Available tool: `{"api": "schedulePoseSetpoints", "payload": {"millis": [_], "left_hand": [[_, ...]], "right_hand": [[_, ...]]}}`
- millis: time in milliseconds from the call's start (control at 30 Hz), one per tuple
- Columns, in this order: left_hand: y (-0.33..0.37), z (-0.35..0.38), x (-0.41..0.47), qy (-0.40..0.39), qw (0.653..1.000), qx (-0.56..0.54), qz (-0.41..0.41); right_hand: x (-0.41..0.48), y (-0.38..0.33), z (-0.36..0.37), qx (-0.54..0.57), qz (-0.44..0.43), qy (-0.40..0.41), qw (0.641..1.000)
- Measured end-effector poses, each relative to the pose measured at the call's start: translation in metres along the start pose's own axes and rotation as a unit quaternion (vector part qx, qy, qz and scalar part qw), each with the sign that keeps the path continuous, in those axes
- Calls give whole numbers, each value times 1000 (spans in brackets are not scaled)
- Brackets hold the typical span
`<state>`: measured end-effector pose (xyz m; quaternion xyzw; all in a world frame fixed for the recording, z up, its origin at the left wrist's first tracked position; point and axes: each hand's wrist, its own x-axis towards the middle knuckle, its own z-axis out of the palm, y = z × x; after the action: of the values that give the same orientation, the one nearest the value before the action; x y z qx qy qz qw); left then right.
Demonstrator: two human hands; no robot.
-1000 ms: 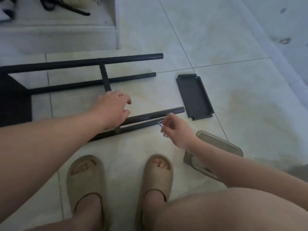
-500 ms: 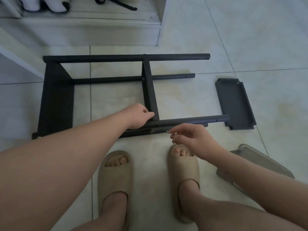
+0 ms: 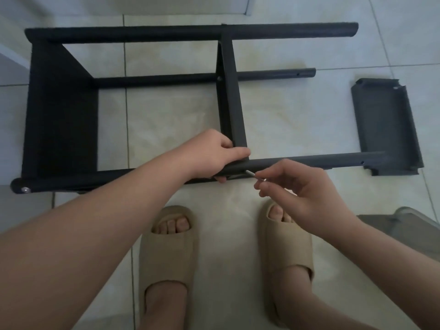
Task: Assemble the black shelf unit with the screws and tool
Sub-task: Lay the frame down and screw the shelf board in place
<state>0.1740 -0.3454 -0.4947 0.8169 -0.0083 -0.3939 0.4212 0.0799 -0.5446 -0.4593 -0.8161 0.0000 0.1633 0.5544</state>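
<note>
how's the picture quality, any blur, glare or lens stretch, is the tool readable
Head view: dim, flat light, no hard shadows or glare; wide-angle stretch swells the forearms toward the bottom corners; the black shelf frame loses detail in its dark panel; the tool pinched by the right hand is small and soft, tip unreadable.

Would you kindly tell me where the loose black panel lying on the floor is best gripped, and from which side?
Probably its right long lip, from the right: the panel lies flat, raised rims up for pinching, and its near-left corner meets the front pole. The left hand grips that pole; the right hand pinches the tool.
</note>
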Motion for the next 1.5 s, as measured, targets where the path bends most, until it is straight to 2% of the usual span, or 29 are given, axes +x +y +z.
{"api": "schedulePoseSetpoints", "payload": {"millis": [533, 667, 867, 1033, 1500], "left_hand": [[1, 7, 1, 42, 998, 35, 17], [2, 6, 1, 35, 998, 45, 16], [4, -1, 5, -39, 999, -17, -8], [2, 6, 3, 5, 999, 44, 1], [-2, 5, 4, -2, 1000, -13, 9]], "right_hand": [[-4, 12, 17, -40, -30, 30, 998], [-3, 15, 19, -81, -38, 32, 995], [-5, 9, 17, -132, -143, 71, 978], [-3, 15, 18, -150, -134, 56, 978], [13, 12, 30, -196, -142, 70, 968]]}}
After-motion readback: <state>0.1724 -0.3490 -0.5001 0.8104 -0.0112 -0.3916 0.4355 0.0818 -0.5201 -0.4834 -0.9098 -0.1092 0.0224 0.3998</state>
